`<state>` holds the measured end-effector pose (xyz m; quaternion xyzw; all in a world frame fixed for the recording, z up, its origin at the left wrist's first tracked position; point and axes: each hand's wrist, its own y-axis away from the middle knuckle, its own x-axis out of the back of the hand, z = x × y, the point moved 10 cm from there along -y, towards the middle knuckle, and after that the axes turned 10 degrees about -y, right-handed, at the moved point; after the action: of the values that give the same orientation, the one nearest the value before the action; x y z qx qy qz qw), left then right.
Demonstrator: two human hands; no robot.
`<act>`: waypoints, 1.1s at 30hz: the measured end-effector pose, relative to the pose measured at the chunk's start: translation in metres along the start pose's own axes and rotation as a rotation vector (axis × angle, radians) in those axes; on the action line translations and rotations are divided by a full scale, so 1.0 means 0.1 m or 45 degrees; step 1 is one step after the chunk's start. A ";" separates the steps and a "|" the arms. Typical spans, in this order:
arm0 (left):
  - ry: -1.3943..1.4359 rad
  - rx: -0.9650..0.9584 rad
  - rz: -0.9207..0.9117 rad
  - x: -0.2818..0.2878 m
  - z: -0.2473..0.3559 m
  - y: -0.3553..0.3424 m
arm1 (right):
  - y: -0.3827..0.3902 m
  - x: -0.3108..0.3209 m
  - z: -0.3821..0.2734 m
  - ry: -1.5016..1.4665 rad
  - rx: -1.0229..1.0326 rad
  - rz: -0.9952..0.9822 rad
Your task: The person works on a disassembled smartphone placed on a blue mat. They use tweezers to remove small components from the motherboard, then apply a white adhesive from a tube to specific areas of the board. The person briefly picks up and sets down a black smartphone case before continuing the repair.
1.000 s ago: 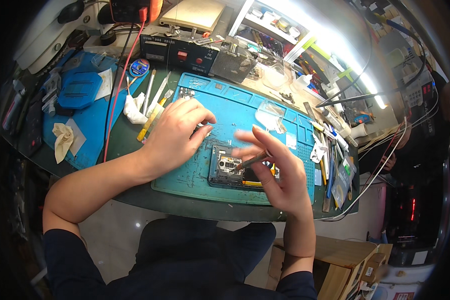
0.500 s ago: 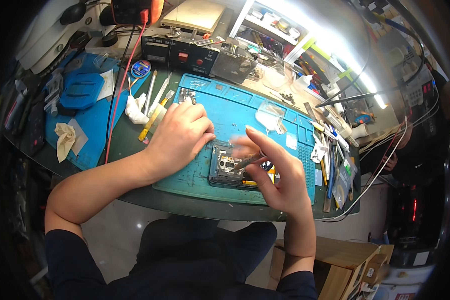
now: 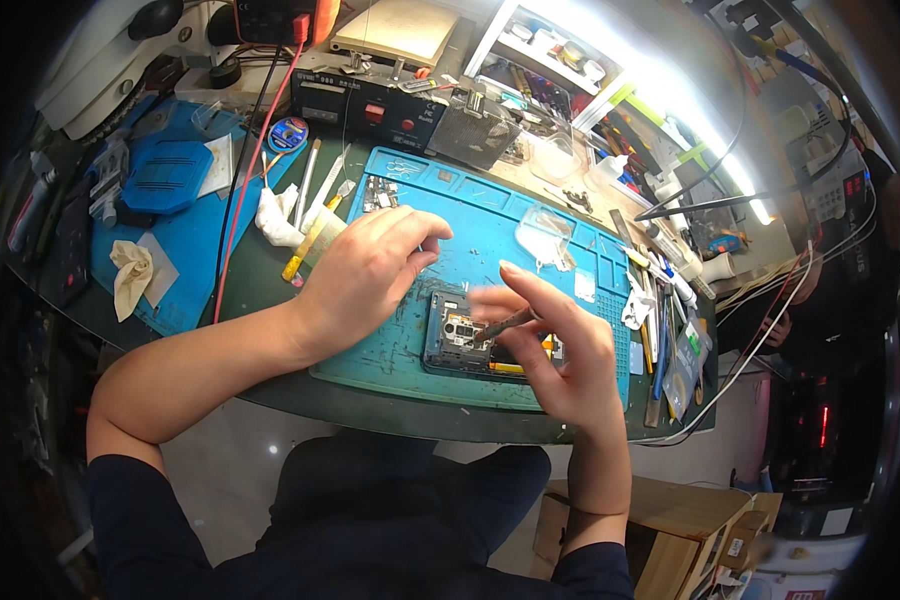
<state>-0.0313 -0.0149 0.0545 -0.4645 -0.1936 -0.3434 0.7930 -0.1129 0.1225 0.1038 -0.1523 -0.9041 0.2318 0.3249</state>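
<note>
A bare right hand point(image 3: 565, 355) is clamped on a slim tool point(image 3: 507, 326) above a phone-like device point(image 3: 438, 345) at a workbench, the shaft slanted, apparently to aim its tip at the bared inner parts. The device lies flat on a blue mat point(image 3: 380, 365), likely for steady footing. The left hand point(image 3: 365, 275) hovers just beside, thumb and fingers curled; from where I stand, I cannot tell whether they pinch anything. Loose hand tools point(image 3: 660, 320) lie rightward, seemingly for easy reach
</note>
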 end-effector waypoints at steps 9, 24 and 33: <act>0.225 0.094 -0.090 -0.05 -0.05 0.02 | 0.03 0.01 0.06 -0.052 -0.059 -0.024; 0.309 -0.047 -0.246 -0.17 0.15 0.09 | 0.07 0.13 0.03 -0.114 0.276 0.224; 0.305 0.005 -0.242 -0.17 0.13 0.10 | 0.03 0.07 -0.01 -0.089 0.274 0.159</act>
<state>-0.0351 0.0061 0.0446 -0.3983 -0.1412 -0.4696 0.7752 -0.1170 0.1282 0.1061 -0.1644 -0.8735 0.3525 0.2928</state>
